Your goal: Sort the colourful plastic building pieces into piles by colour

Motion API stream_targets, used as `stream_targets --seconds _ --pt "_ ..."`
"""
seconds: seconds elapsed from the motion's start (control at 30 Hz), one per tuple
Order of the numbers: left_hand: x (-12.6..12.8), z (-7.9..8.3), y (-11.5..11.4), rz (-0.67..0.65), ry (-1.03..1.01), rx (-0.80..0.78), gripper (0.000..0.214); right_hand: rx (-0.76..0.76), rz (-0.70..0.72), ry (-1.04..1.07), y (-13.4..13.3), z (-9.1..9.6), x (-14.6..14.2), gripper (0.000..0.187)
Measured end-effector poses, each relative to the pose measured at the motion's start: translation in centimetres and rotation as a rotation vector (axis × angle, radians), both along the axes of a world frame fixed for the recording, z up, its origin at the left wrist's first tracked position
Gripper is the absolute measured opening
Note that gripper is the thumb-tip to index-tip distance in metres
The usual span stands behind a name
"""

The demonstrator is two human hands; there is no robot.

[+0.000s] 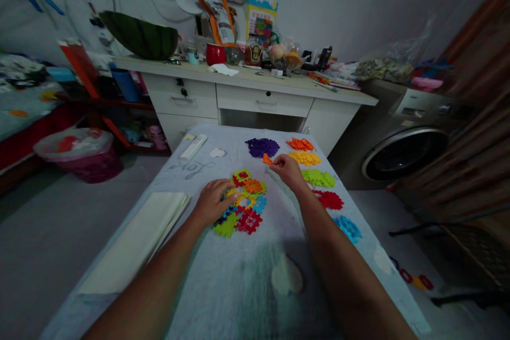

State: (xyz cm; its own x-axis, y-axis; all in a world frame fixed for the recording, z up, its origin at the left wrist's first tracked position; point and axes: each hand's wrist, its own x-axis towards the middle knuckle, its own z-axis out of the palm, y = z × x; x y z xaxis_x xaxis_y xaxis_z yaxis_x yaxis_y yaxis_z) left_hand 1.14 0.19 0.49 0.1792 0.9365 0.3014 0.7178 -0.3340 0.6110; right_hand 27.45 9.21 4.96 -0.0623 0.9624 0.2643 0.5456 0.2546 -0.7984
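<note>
A flat cluster of joined plastic pieces in several colours (247,203) lies on the pale blue cloth of the table (239,276). My left hand (213,201) rests on the cluster's left side, fingers curled down onto it. My right hand (287,168) is pinched on one small orange piece (266,159) just beyond the cluster. Sorted heaps sit along the right: purple (262,146), orange (300,144), yellow (305,158), green (319,177), red (329,200) and blue (348,227).
A folded cream cloth (137,241) lies at the table's left edge, a white bar-shaped object (193,147) at the far left. Behind stand a cluttered white desk (255,98), a washing machine (406,149) at right, and a pink bin (79,153) on the floor at left.
</note>
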Motion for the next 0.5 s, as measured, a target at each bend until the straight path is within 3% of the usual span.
stream_targets --seconds 0.2,0.37,0.5 --pt "-0.1 -0.3 0.1 0.003 0.006 0.004 0.039 0.094 -0.237 -0.191 6.5 1.6 4.9 0.012" --pt "-0.2 -0.4 0.1 -0.004 0.002 0.001 0.037 -0.007 -0.454 -0.346 10.5 2.1 8.3 0.006" --pt "-0.1 -0.3 0.1 -0.006 -0.001 -0.013 0.036 -0.072 -0.522 -0.467 12.4 1.8 9.1 0.01"
